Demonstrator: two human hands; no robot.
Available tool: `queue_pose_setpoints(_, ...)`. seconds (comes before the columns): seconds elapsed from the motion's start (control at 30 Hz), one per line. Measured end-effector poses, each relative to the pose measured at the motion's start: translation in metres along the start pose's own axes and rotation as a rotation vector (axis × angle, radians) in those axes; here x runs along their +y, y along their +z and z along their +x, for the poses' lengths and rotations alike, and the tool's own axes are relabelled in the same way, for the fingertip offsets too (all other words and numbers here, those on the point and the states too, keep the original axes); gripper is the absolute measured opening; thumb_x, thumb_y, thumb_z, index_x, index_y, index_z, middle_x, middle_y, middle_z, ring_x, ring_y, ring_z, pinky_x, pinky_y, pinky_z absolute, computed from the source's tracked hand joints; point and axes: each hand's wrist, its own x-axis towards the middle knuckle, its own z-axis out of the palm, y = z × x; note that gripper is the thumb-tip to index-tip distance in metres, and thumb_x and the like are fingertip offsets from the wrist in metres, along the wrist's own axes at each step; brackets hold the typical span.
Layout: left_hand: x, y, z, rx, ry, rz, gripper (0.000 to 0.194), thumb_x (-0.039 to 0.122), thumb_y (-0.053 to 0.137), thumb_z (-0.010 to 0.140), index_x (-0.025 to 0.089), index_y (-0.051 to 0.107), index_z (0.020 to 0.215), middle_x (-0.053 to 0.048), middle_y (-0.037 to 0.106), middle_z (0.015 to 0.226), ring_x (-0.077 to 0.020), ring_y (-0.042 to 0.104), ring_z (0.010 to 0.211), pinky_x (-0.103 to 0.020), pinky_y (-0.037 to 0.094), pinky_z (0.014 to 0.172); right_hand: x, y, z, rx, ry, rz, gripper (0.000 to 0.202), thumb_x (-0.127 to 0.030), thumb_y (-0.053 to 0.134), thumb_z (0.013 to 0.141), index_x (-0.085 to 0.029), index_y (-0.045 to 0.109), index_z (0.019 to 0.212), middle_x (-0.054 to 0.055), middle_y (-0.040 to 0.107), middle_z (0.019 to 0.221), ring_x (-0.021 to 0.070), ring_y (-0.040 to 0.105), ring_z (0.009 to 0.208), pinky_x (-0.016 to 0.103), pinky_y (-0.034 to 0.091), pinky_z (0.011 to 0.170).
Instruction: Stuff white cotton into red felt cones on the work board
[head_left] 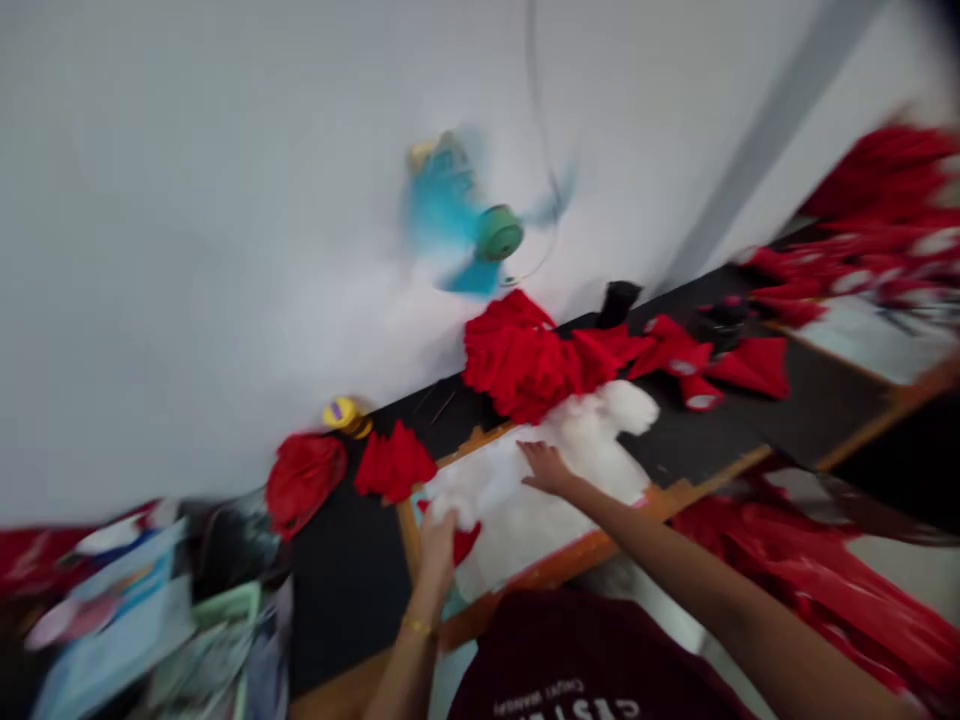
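Observation:
My left hand (439,540), a yellow bracelet at its wrist, is closed on a small red fabric piece (466,542). A tuft of white stuffing (459,507) shows at that piece's top, beside my fingers. Over the white work surface (495,485) my right hand (546,468) is open, fingers spread, holding nothing; whether it touches the surface is unclear. Just beyond it lies a fluffy heap of white stuffing (628,407). Motion blur softens the whole view.
A large pile of red fabric pieces (517,355) lies against the wall, with red cones (750,368) to its right. A smaller red stack (394,462), red bag (306,480) and yellow tape roll (346,415) lie left. A blue fan (499,232) spins on the wall.

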Motion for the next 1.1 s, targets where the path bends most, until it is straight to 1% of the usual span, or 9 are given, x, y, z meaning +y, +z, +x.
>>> queue_pose_setpoints(0.1, -0.004, 0.005, -0.006, -0.034, -0.015, -0.074, 0.038, 0.028, 0.068, 0.065, 0.016, 0.065, 0.101, -0.007, 0.072, 0.097, -0.0193, 0.067, 0.085, -0.032, 0.054, 0.080, -0.024, 0.009, -0.004, 0.024, -0.104, 0.198, 0.065, -0.032, 0.061, 0.086, -0.017, 0.041, 0.146, 0.020, 0.043, 0.151, 0.0335, 0.042, 0.137, 0.052, 0.042, 0.105)
queue_pose_setpoints(0.27, -0.004, -0.005, -0.024, -0.269, -0.104, -0.175, 0.058, 0.031, 0.071, 0.067, 0.020, 0.058, 0.122, -0.008, 0.068, 0.108, -0.0183, 0.066, 0.087, -0.029, 0.053, 0.077, -0.074, 0.031, -0.042, -0.128, -0.203, 0.953, 0.062, -0.038, 0.061, 0.086, -0.025, 0.043, 0.143, 0.013, 0.058, 0.134, 0.0172, 0.066, 0.087, 0.030, 0.056, 0.067)
queue_pose_setpoints(0.33, -0.001, -0.011, -0.028, -0.314, -0.109, -0.135, 0.060, 0.033, 0.071, 0.069, 0.021, 0.056, 0.127, -0.009, 0.068, 0.106, -0.0181, 0.066, 0.083, -0.029, 0.053, 0.074, -0.088, 0.038, -0.050, -0.110, -0.160, 0.988, 0.049, -0.035, 0.062, 0.082, -0.020, 0.057, 0.128, 0.008, 0.069, 0.107, 0.0138, 0.061, 0.070, 0.025, 0.051, 0.058)
queue_pose_setpoints(0.43, 0.002, -0.018, -0.029, -0.314, -0.123, -0.157, 0.062, 0.038, 0.071, 0.072, 0.021, 0.052, 0.129, -0.006, 0.067, 0.099, -0.0140, 0.064, 0.071, -0.028, 0.052, 0.069, -0.098, 0.040, -0.053, 0.051, -0.023, 0.970, 0.024, -0.034, 0.056, 0.080, -0.017, 0.066, 0.095, 0.000, 0.064, 0.071, 0.0127, 0.055, 0.059, 0.023, 0.046, 0.053)
queue_pose_setpoints(0.63, 0.002, -0.026, -0.024, -0.260, -0.084, -0.157, 0.043, 0.039, 0.077, 0.065, 0.016, 0.060, 0.097, 0.002, 0.061, 0.076, -0.0091, 0.057, 0.056, -0.023, 0.047, 0.058, -0.111, 0.038, -0.057, 0.040, 0.001, 0.980, 0.014, -0.034, 0.057, 0.073, -0.020, 0.059, 0.072, -0.004, 0.055, 0.059, 0.0109, 0.049, 0.052, 0.021, 0.041, 0.046)
queue_pose_setpoints(0.8, 0.008, -0.042, -0.022, -0.188, -0.022, -0.081, 0.024, 0.031, 0.072, 0.064, 0.015, 0.058, 0.078, 0.003, 0.058, 0.063, -0.0090, 0.052, 0.052, -0.021, 0.042, 0.054, -0.116, 0.043, -0.058, 0.111, 0.096, 1.053, 0.025, -0.042, 0.061, 0.074, -0.019, 0.060, 0.081, -0.003, 0.058, 0.064, 0.0107, 0.050, 0.050, 0.023, 0.044, 0.045)
queue_pose_setpoints(0.9, 0.009, -0.053, -0.021, -0.195, 0.006, -0.032, 0.021, 0.029, 0.068, 0.066, 0.015, 0.060, 0.079, 0.003, 0.057, 0.063, -0.0099, 0.051, 0.053, -0.022, 0.041, 0.054, -0.122, 0.043, -0.063, 0.072, 0.071, 1.166, 0.043, -0.049, 0.062, 0.078, -0.020, 0.056, 0.110, 0.005, 0.067, 0.094, 0.0139, 0.061, 0.062, 0.026, 0.052, 0.049)
queue_pose_setpoints(1.0, 0.007, -0.054, -0.022, -0.204, 0.060, 0.042, 0.018, 0.027, 0.067, 0.065, 0.016, 0.060, 0.079, 0.003, 0.056, 0.064, -0.0111, 0.050, 0.057, -0.023, 0.042, 0.057, -0.136, 0.047, -0.072, -0.004, -0.029, 1.146, 0.055, -0.046, 0.060, 0.081, -0.023, 0.047, 0.130, 0.011, 0.061, 0.124, 0.0170, 0.066, 0.079, 0.031, 0.058, 0.060)
queue_pose_setpoints(1.1, 0.006, -0.051, -0.025, -0.215, 0.140, 0.111, 0.018, 0.027, 0.071, 0.062, 0.018, 0.060, 0.073, 0.003, 0.057, 0.067, -0.0115, 0.051, 0.062, -0.022, 0.043, 0.061, -0.147, 0.055, -0.076, 0.105, -0.080, 0.944, 0.038, -0.035, 0.056, 0.083, -0.020, 0.060, 0.118, 0.010, 0.069, 0.113, 0.0201, 0.066, 0.086, 0.036, 0.057, 0.077)
